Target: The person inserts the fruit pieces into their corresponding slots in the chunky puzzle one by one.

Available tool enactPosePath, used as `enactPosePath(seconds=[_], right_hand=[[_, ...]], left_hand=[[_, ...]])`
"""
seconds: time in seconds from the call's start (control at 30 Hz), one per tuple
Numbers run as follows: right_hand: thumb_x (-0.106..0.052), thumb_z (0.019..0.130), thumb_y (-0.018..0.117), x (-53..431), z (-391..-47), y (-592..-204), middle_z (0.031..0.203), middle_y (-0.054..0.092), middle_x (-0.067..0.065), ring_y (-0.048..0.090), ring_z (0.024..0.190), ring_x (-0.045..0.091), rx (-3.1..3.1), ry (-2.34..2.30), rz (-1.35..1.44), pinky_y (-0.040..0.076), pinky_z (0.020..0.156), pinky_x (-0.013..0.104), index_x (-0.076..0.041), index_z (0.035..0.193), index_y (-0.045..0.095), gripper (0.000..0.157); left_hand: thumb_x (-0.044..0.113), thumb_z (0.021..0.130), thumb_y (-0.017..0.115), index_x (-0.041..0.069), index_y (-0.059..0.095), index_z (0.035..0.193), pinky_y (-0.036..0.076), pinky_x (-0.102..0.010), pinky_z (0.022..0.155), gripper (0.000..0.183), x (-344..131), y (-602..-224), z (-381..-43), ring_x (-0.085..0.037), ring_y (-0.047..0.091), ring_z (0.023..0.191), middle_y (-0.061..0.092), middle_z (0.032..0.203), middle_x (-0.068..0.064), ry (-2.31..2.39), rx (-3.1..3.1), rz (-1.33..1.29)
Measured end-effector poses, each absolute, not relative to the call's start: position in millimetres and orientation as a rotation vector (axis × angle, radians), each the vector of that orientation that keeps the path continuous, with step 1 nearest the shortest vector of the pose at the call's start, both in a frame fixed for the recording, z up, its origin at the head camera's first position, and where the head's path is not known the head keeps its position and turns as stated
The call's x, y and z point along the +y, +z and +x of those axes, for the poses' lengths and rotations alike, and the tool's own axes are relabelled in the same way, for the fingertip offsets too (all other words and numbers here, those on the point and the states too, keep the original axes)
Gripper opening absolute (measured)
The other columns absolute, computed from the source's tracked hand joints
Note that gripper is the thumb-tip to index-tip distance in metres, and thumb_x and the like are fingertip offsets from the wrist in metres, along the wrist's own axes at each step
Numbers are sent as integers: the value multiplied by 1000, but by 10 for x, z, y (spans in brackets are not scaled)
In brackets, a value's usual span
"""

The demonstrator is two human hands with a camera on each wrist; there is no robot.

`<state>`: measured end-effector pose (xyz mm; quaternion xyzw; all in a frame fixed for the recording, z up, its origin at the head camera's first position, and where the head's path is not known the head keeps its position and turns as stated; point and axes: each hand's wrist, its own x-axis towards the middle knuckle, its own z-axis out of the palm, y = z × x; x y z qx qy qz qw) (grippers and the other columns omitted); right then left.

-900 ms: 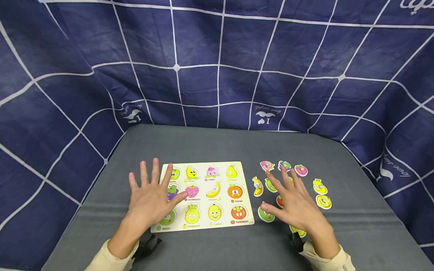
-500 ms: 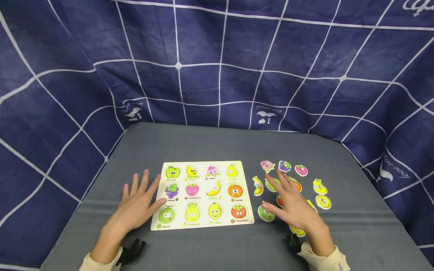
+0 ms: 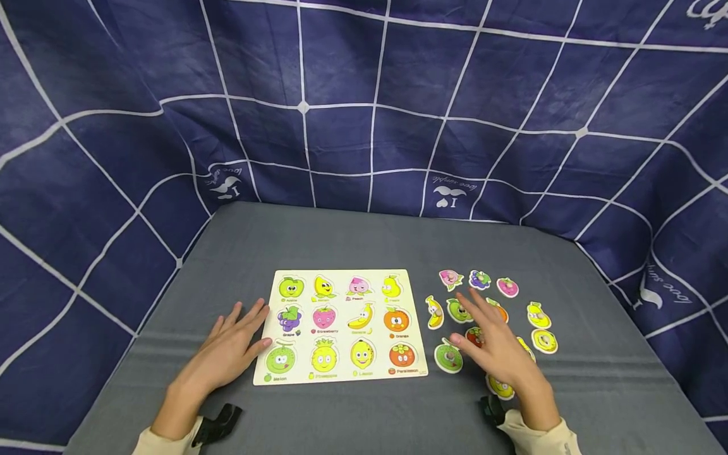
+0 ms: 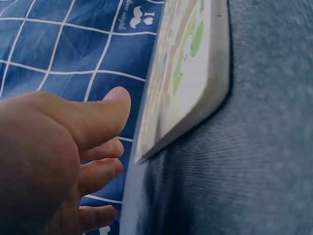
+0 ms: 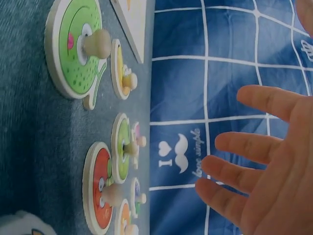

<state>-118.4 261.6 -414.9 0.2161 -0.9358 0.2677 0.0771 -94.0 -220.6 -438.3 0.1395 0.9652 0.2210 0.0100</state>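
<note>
A pale fruit puzzle board (image 3: 343, 344) lies flat in the middle of the table. Beside its left edge is my left hand (image 3: 222, 351), fingers spread and holding nothing; the left wrist view shows the thumb (image 4: 115, 105) apart from the board's corner. My right hand (image 3: 503, 351) hovers with loose fingers over the knobbed fruit pieces, touching none in the right wrist view. Around it lie a green melon piece (image 3: 448, 357), a banana piece (image 3: 435, 313), an apple piece (image 3: 458, 311) and a red persimmon piece (image 5: 98, 188). The hand covers parts of several pieces.
Farther back lie a peach piece (image 3: 451, 279), a grape piece (image 3: 479, 280) and a strawberry piece (image 3: 507, 287). Right of the hand are a pear piece (image 3: 538, 315) and a round yellow piece (image 3: 545, 341). A blue gridded cloth (image 3: 341, 139) walls the grey table (image 3: 341, 240).
My left hand has drawn back leftward and down from over the board, uncovering its left pictures. The right hand has shifted slightly, showing more of the apple and persimmon pieces.
</note>
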Motion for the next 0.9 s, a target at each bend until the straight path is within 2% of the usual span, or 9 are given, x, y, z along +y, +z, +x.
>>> enactPosePath(seconds=[0.2, 0.37, 0.5, 0.73, 0.9], right_hand=[[-29, 88, 75, 2698, -1190, -4170, 151, 37, 28, 35, 133, 54, -2737, 835, 620, 32, 98, 71, -12, 149, 45, 70], [-25, 86, 76, 2764, -1208, -4176, 147, 43, 26, 41, 130, 50, -2659, 841, 621, 37, 96, 66, -8, 146, 49, 67], [-26, 87, 75, 2800, -1220, -4173, 147, 44, 24, 42, 131, 49, -2641, 849, 617, 33, 100, 67, -8, 145, 50, 66], [-26, 88, 74, 2833, -1217, -4158, 148, 46, 21, 46, 128, 43, -2613, 856, 601, 41, 93, 61, -6, 144, 51, 64], [-25, 88, 74, 2861, -1212, -4158, 146, 47, 22, 44, 130, 44, -2616, 838, 565, 38, 97, 64, -4, 142, 52, 62]], left_hand=[[24, 94, 67, -1, 42, 148, 16, -77, 102, 64, -2235, -4434, -958, -59, 20, 138, 34, 155, -22, 691, 2991, 442], [25, 94, 67, -1, 44, 147, 15, -77, 101, 64, -2262, -4470, -958, -60, 20, 138, 37, 153, -22, 718, 2974, 463], [29, 95, 66, -1, 44, 147, 14, -77, 102, 64, -2275, -4487, -962, -59, 19, 138, 37, 153, -22, 751, 2955, 470], [25, 94, 67, -2, 43, 147, 14, -76, 103, 65, -2285, -4513, -987, -58, 19, 139, 37, 153, -22, 793, 2927, 470], [23, 94, 68, -3, 44, 147, 14, -76, 103, 64, -2293, -4536, -1023, -58, 18, 140, 37, 152, -23, 800, 2919, 495]])
